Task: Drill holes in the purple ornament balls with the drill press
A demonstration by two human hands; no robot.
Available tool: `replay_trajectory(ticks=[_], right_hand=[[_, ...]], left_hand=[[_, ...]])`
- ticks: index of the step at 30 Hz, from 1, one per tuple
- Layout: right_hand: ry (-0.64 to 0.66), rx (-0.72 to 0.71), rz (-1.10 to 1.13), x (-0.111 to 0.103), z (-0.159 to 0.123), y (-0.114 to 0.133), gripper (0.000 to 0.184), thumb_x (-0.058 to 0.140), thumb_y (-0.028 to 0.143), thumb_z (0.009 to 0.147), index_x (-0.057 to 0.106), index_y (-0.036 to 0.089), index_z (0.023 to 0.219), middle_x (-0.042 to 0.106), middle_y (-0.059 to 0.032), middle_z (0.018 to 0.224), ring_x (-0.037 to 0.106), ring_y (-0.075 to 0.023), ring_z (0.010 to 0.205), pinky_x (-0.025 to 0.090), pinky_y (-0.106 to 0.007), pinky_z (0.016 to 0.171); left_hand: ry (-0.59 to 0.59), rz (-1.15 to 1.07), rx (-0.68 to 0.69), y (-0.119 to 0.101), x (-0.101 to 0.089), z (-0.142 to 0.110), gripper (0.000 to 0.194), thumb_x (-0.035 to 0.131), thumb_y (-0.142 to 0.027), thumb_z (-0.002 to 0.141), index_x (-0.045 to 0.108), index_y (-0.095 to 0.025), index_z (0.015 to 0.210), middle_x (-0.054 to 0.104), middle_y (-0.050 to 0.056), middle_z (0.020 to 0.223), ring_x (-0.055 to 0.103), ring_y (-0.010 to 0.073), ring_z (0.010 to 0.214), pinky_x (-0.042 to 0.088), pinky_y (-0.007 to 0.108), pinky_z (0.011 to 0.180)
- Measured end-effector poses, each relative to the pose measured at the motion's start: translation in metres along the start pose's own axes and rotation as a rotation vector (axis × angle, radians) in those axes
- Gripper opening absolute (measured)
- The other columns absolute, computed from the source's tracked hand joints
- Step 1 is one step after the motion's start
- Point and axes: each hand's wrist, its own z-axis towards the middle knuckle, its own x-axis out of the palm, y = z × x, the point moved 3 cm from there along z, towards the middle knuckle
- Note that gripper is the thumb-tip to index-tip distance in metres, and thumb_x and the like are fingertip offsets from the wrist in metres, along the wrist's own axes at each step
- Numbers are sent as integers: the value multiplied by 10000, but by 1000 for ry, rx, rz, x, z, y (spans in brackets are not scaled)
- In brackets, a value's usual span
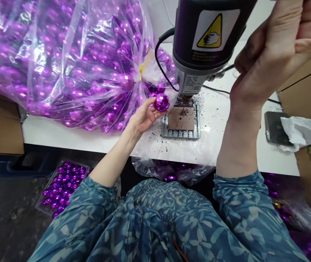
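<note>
in the head view, the left hand (144,117) is holding a purple mirror ball (162,102) at its fingertips in a narrow grip, palm turned upward, and the ball is sitting just left of a metal plate (181,119) on a slotted metal base (180,133). a black drill head (204,36) is standing over the plate, just right of the grip, and dark specks (153,135) are lying scattered around the base on a white table (62,136). the right hand (267,54) is hanging high beside the drill head, its fingers curled near a thin dark rod (227,68), though i cannot tell whether they are closing on it. no hole is showing on the ball from this angle. behind the left grip, a clear plastic bag (70,62) is bulging with many more balls, while a plastic tray (62,185) is holding further balls below the grip, off the table.
</note>
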Motion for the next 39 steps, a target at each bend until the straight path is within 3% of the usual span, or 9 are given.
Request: replay_trajectory(ticks=[2, 5, 8, 15, 20, 25, 34, 39], right_hand=[[3, -52, -19, -2, 1, -4, 179, 654, 298, 923, 716, 219, 775, 255, 52, 540, 338, 27, 436, 315, -96, 445], [4, -8, -24, -3, 3, -8, 224, 598, 295, 945, 697, 242, 750, 275, 53, 541, 348, 38, 445, 260, -78, 448], [-6, 35, -26, -2, 2, -6, 290, 513, 246, 967, 647, 235, 710, 267, 63, 507, 335, 41, 425, 233, -71, 445], [2, 56, -50, 3, -1, 4, 312, 466, 194, 980, 581, 229, 692, 279, 71, 504, 314, 29, 411, 215, -106, 421], [13, 66, -42, 4, -2, 8, 342, 488, 180, 927, 395, 243, 604, 230, 85, 475, 320, 42, 392, 213, -91, 422], [16, 44, -51, 2, -4, 10, 385, 494, 170, 925, 331, 269, 590, 233, 79, 476, 317, 35, 399, 216, -109, 421], [23, 16, 22, 1, -5, 3, 349, 516, 208, 906, 370, 230, 590, 219, 81, 491, 334, 43, 398, 212, -107, 452], [18, -34, 24, 0, -4, -2, 222, 507, 193, 923, 455, 231, 710, 281, 113, 483, 345, 42, 385, 186, -102, 445]], left_hand=[[28, -126, -106, 14, 13, -14, 372, 812, -349, 904, 673, -226, 1226, 766, 101, 1191, 732, 267, 1207, 617, 491, 1109], [41, -196, -149, 34, 24, -20, 360, 796, -292, 903, 651, -233, 1227, 767, 83, 1217, 743, 261, 1208, 597, 494, 1127], [24, -131, -62, 50, 26, -13, 395, 820, -339, 898, 622, -251, 1228, 765, 71, 1246, 745, 255, 1223, 588, 483, 1124], [11, 287, 174, 75, 19, 8, 483, 857, -477, 889, 574, -262, 1216, 804, 61, 1116, 787, 205, 1037, 637, 385, 933], [24, 362, 239, 83, 24, 9, 500, 860, -500, 884, 563, -249, 1198, 800, 73, 1109, 781, 204, 1019, 634, 407, 945], [-8, 452, 287, 83, 27, 13, 545, 902, -478, 841, 570, -237, 1201, 770, 96, 1172, 760, 229, 1093, 629, 439, 989], [55, 522, 390, 85, 28, 22, 590, 933, -414, 801, 619, -269, 1279, 727, 112, 1353, 702, 289, 1288, 596, 457, 1055], [61, 573, 420, 88, 28, 24, 580, 912, -377, 824, 623, -277, 1317, 708, 107, 1355, 704, 270, 1246, 587, 457, 1056]])
